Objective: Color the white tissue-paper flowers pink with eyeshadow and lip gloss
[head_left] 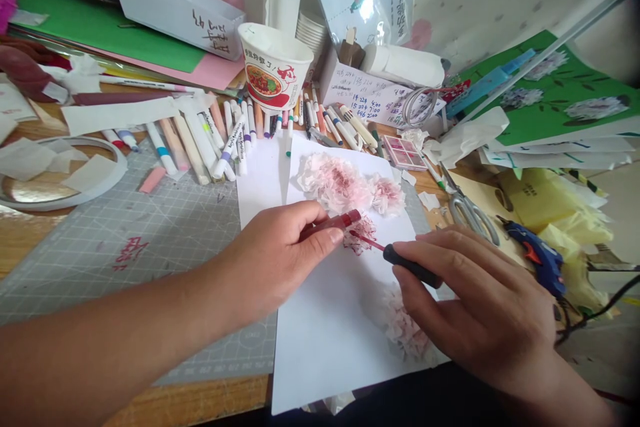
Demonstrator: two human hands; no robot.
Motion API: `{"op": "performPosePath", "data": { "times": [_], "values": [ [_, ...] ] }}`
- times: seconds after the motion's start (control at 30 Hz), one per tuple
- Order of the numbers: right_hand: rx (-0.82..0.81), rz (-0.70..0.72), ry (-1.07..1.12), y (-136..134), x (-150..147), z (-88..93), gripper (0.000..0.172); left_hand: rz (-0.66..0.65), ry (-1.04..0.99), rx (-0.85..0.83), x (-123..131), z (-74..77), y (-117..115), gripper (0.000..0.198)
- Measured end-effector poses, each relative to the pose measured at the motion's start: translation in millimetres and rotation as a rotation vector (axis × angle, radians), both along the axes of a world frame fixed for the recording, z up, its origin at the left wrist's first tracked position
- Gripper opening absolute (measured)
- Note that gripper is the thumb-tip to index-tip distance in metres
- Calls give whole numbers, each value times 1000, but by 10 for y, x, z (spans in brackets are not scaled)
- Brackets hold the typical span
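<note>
My left hand is closed around a small dark red tube, its open end pointing right. My right hand pinches a black cap with a thin red applicator, whose tip is just beside the tube's mouth. Under them, on a white paper sheet, lies a small flower with dark red petal edges. A large pale pink flower and a smaller one sit behind it. Another pink flower is partly hidden by my right hand.
A grey cutting mat lies beneath the paper. Many markers and a paper bowl stand behind. To the right are a pink palette, scissors and a blue glue gun. A tape ring is at left.
</note>
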State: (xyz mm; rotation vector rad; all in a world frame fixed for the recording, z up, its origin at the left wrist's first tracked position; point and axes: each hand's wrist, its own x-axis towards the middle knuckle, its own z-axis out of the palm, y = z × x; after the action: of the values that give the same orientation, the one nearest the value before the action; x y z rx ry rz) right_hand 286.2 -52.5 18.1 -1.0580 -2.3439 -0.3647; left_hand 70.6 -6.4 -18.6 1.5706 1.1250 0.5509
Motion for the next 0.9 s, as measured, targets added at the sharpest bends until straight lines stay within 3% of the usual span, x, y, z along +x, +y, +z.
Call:
{"op": "performPosePath", "data": {
  "times": [0.27, 0.47, 0.6, 0.77, 0.9],
  "values": [
    [-54, -41, 32, -57, 67, 71, 17, 2, -2, -14, 4, 0, 8, 33],
    [-39, -21, 11, -17, 1, 51, 14, -5, 6, 7, -8, 5, 7, 31],
    [-123, -27, 100, -71, 89, 92, 17, -9, 2, -5, -8, -2, 8, 33],
    [-112, -38, 167, -96, 194, 99, 22, -8, 30, 31, -9, -23, 11, 35],
    [-93, -11, 110, -50, 123, 69, 18, -3, 29, 11, -9, -21, 9, 35]
  ]
}}
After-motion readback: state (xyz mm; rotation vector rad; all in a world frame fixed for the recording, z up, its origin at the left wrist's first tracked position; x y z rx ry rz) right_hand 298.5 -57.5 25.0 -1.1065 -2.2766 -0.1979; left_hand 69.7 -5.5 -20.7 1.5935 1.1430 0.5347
